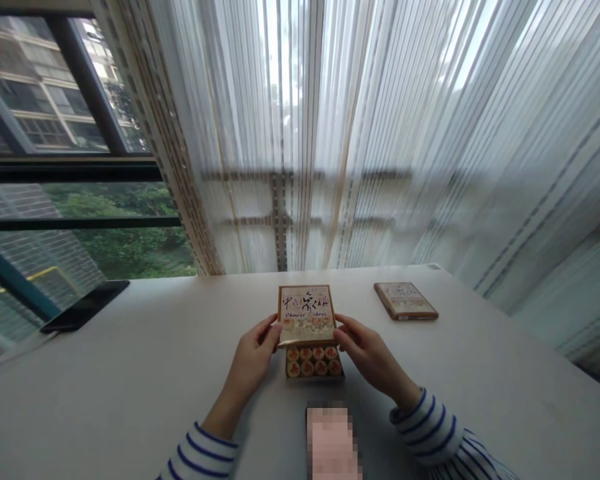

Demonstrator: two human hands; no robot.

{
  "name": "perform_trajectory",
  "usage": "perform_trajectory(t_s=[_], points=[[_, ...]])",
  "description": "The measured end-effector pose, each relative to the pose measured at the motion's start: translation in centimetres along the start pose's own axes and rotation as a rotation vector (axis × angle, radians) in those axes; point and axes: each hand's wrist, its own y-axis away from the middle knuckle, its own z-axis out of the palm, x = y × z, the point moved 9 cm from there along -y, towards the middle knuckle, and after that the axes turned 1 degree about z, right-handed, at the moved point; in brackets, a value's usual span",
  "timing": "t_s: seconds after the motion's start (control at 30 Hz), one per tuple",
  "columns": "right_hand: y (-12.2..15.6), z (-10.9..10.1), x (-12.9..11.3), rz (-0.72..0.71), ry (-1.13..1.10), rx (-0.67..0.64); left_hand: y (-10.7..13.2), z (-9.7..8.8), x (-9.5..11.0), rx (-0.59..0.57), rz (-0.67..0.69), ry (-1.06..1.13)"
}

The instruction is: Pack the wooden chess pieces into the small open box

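Note:
A square box lid (307, 315) printed "Chinese chess" is gripped by its left and right edges between both hands. My left hand (257, 345) pinches the left edge, thumb toward the front. On the opposite edge my right hand (363, 347) is closed the same way. Below and nearer to me sits the box tray (315, 379), partly covered by the lid. Rows of round wooden chess pieces (313, 362) with red characters show in its front part; the rest of the tray is hidden under the lid.
A second flat box (406, 301) with similar print lies at the back right of the white table (180, 373). A dark tablet (86, 305) with a cable rests at the back left. In front of the tray lies a phone (333, 440) with a blurred screen. Curtains (305, 133) hang behind the table.

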Motion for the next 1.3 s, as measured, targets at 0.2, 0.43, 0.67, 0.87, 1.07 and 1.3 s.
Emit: perform_trajectory(t_s=[0.2, 0.43, 0.67, 0.87, 1.07, 1.3], points=[[1.0, 0.2, 1.8, 0.041, 0.027, 0.027, 0.8, 0.7, -1.8, -0.014, -0.017, -0.048], [1.4, 0.4, 2.3, 0.060, 0.096, 0.015, 1.2, 0.8, -1.6, -0.036, 0.053, -0.241], [1.6, 0.8, 2.2, 0.095, 0.187, -0.013, 1.4, 0.9, -1.6, -0.067, 0.058, -0.312], [1.8, 0.8, 1.9, 0.091, 0.235, -0.021, 1.7, 1.1, -1.4, -0.097, 0.072, -0.368], [1.9, 0.8, 2.2, 0.105, 0.295, -0.022, 1.9, 1.4, -1.3, -0.131, 0.073, -0.381], [2.1, 1.0, 2.4, 0.119, 0.343, -0.043, 2.0, 1.6, -1.4, -0.154, 0.073, -0.396]])
